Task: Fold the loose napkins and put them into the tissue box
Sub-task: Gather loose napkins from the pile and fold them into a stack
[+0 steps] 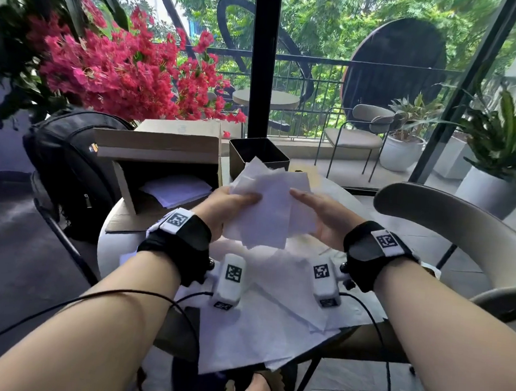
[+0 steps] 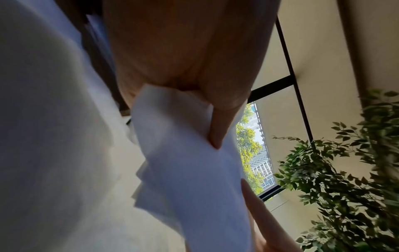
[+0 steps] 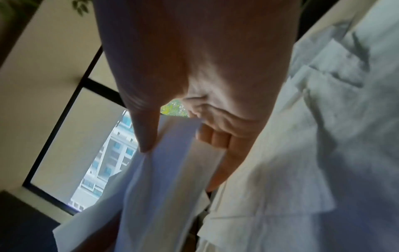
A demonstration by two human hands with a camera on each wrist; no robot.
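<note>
I hold a bundle of white napkins (image 1: 268, 208) in the air above the round table (image 1: 106, 255). My left hand (image 1: 244, 200) grips its left side, thumb on top. My right hand (image 1: 302, 198) pinches the right side, its thumb lying along the paper. In the left wrist view my thumb (image 2: 218, 129) presses the napkins (image 2: 190, 170). The right wrist view shows the napkins (image 3: 172, 162) caught between thumb (image 3: 146, 136) and curled fingers (image 3: 215, 138). More loose napkins (image 1: 272, 324) lie spread on the table under my wrists. A cardboard box (image 1: 162, 152) on its side holds white napkins (image 1: 174, 189).
A black square container (image 1: 258, 152) stands just behind the held napkins. A black backpack (image 1: 69, 167) sits on a chair at the left. A beige chair back (image 1: 461, 240) curves along the right. Pink flowers (image 1: 122, 69) and a glass wall are beyond the table.
</note>
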